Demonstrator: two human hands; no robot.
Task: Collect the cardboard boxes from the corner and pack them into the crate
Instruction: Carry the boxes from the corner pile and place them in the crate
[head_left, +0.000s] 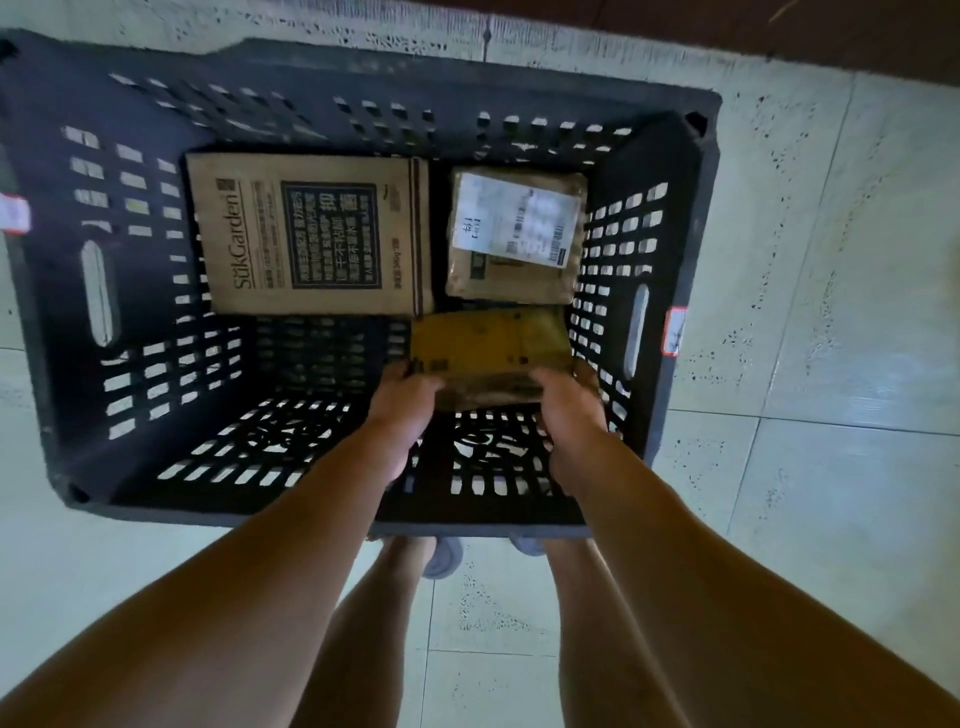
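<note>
The left hand and the right hand grip the near edge of a yellowish box, low inside the black crate by its right wall. Past it lie a big printed box and a small labelled box, so two look packed; the corner is out of sight.

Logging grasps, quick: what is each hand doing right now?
Left hand: grips the yellow box at its left end.
Right hand: grips the same box at its right end.
</note>
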